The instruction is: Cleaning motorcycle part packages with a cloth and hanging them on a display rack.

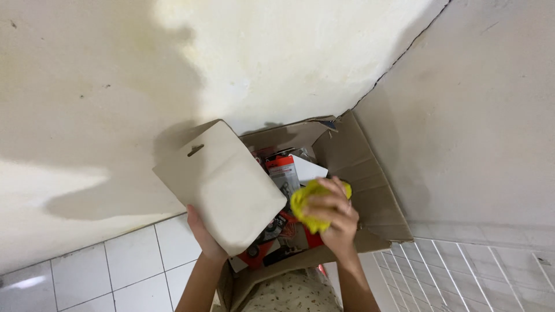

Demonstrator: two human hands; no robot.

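White corner wall, yellow cloth (306,202) gripped under right hand (335,216), above open box (370,185)

The flat card panel (222,184) is pale beige, rectangular with rounded corners, and has a slot cut near its upper edge. It is tilted and gripped at its lower edge, over the left side of the open carton. The yellow cloth (306,203) is crumpled into a wad, clasped above the carton's contents.
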